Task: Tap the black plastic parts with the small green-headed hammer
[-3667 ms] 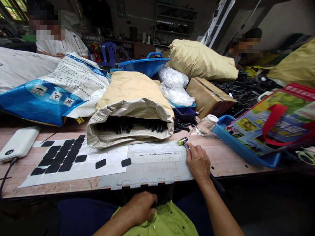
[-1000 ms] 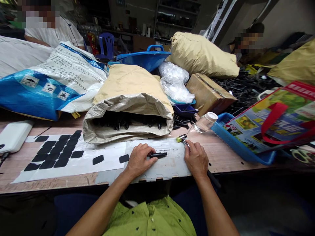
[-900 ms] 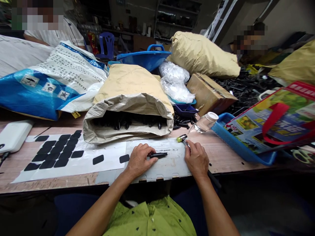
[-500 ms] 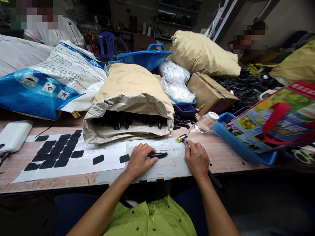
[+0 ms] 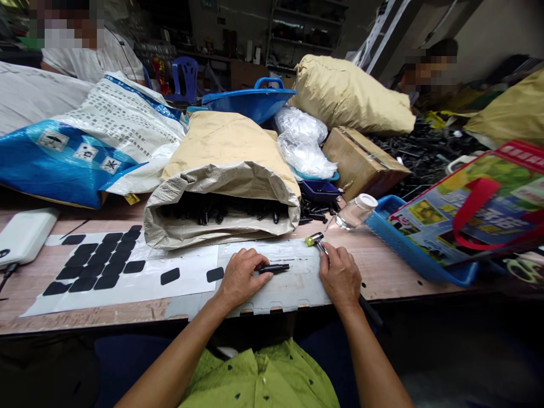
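My left hand (image 5: 244, 276) rests on a grey sheet (image 5: 293, 292), its fingers closed round one end of a short black tube-like part (image 5: 276, 268) that lies level and points right. In my right hand (image 5: 342, 275) is a small hammer (image 5: 315, 239) with a metal head and a yellow-green tip; its head sits just above the sheet, apart from the black part. The dark handle end (image 5: 370, 311) sticks out below that hand. In front of both hands lies an open paper sack (image 5: 225, 226) with black parts inside.
Black rounded pads (image 5: 97, 256) lie on white paper (image 5: 187, 287) at the left, beside a white power bank (image 5: 25, 235). A clear jar (image 5: 356, 212), a blue basket (image 5: 419, 258) and a printed bag (image 5: 480, 204) stand right. Two people sit across the table.
Both hands, the black part and the hammer stay in place. The person at the far right has shifted slightly, and the view has moved a little.
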A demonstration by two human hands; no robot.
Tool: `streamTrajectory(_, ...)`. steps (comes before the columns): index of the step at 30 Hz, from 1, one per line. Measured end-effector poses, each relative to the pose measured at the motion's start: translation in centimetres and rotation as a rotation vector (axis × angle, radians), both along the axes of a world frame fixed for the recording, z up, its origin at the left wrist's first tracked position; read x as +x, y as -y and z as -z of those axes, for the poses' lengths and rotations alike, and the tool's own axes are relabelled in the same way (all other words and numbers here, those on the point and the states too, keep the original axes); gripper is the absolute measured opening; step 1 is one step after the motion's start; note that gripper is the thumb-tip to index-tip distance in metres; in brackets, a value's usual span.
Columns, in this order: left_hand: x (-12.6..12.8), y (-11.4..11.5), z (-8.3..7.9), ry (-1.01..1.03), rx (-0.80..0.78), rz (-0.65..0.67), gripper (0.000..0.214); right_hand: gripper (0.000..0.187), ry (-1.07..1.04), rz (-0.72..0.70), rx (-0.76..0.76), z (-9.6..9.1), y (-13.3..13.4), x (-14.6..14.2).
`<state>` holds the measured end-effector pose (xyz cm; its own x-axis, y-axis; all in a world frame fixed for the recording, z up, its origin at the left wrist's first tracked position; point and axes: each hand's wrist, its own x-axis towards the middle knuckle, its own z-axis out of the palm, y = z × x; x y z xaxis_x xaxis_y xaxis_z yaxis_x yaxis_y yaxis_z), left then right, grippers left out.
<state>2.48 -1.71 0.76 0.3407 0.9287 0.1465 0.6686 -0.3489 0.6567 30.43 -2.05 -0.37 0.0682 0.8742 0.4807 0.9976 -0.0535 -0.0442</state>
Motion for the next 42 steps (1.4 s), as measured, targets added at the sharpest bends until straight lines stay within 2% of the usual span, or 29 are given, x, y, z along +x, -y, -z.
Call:
streamTrajectory(21, -0.1, -0.1, -0.1, 0.003, 0.002, 0.0, 0.014, 0.033, -0.025, -0.003, -0.02, 0.0, -0.1, 0.1)
streamTrajectory(24, -0.2, -0.2, -0.1, 0.017, -0.009, -0.003, 0.013, 0.033, -0.107, -0.019, -0.029, -0.5, -0.3, 0.3)
streamTrajectory(27, -0.2, -0.2, -0.1, 0.021, -0.012, 0.001, 0.013, 0.034, -0.282, -0.024, 0.007, -1.7, 0.4, 0.0)
streamTrajectory(30, -0.2, -0.2, -0.1, 0.024, -0.014, 0.001, 0.013, 0.036, -0.503, -0.144, 0.016, -3.2, 2.3, -1.5)
streamTrajectory(34, -0.2, -0.2, 0.0, 0.028, -0.008, -0.006, 0.014, 0.036, -0.715, -0.372, -0.131, -4.5, 5.4, -4.8)
streamTrajectory(37, -0.2, -0.2, 0.1, 0.029, -0.009, -0.01, 0.014, 0.036, -0.697, -0.453, -0.191, -4.8, 6.9, -6.7)
streamTrajectory(42, -0.2, -0.2, 0.0, 0.032, -0.004, 0.002, 0.013, 0.038, -0.598, -0.424, -0.092, -4.5, 7.5, -7.4)
